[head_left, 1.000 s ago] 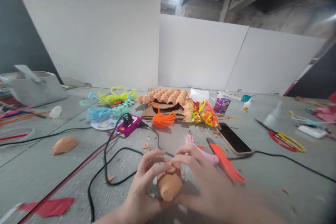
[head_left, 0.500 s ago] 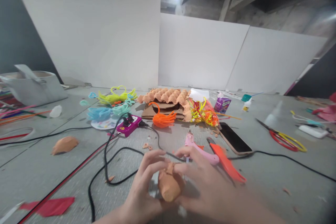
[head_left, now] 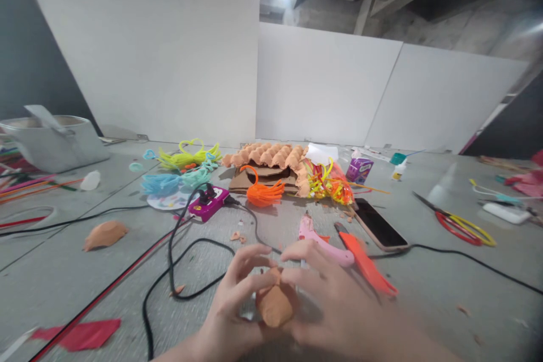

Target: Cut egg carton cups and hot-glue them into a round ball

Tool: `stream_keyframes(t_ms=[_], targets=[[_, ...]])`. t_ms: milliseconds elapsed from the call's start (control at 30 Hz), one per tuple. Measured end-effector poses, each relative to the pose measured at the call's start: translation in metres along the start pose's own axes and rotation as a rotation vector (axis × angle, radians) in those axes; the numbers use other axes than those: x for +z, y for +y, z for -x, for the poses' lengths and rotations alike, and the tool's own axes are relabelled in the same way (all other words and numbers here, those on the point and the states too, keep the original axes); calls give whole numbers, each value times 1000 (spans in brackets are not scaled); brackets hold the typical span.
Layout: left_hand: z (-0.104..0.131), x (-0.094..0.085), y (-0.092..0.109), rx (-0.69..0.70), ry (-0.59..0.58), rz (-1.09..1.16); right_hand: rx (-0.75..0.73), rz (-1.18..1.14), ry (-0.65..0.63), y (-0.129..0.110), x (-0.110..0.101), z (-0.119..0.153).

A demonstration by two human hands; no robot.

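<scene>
Between my two hands is a small orange-brown piece [head_left: 275, 304] that looks like cut egg-carton cups. My left hand [head_left: 237, 300] grips its left side, thumb below and fingers curled over the top. On the other side my right hand [head_left: 324, 294] holds it the same way, fingertips close to those of the left. Just beyond the right fingers lie a pink hot glue gun [head_left: 324, 246] and an orange utility knife [head_left: 367, 260]. A similar carton piece [head_left: 105, 235] rests alone on the left.
A purple power strip [head_left: 208, 203] with looping black cords [head_left: 169, 271] lies left of centre. Behind are an egg carton [head_left: 275, 154], an orange pipe-cleaner figure [head_left: 265, 192] and coloured bundles. A phone [head_left: 379, 226] and scissors [head_left: 462, 229] lie right; a white bucket [head_left: 63, 147] stands far left.
The held piece has tilted slightly, and the fingers of both hands have shifted a little on it. Everything else stays where it was.
</scene>
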State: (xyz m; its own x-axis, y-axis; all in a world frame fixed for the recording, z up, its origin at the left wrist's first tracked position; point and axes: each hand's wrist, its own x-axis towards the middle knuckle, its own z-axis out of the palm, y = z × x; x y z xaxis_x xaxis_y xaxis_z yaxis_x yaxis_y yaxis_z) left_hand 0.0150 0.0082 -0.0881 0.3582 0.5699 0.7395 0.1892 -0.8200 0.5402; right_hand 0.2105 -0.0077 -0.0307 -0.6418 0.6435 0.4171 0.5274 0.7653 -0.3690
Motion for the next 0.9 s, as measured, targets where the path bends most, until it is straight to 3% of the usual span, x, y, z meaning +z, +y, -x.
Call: stream_keyframes(t_ms=[133,500,900], targets=[[0,0,1,7,6,-14,-86,-45,-25,1,-2,-5],[2,-1,4,-45,-22,-18,-123,-53,-13,3,0,-7],[0,-2,2,-71,-9,-30,34,-123,-36,-1,-1,-6]])
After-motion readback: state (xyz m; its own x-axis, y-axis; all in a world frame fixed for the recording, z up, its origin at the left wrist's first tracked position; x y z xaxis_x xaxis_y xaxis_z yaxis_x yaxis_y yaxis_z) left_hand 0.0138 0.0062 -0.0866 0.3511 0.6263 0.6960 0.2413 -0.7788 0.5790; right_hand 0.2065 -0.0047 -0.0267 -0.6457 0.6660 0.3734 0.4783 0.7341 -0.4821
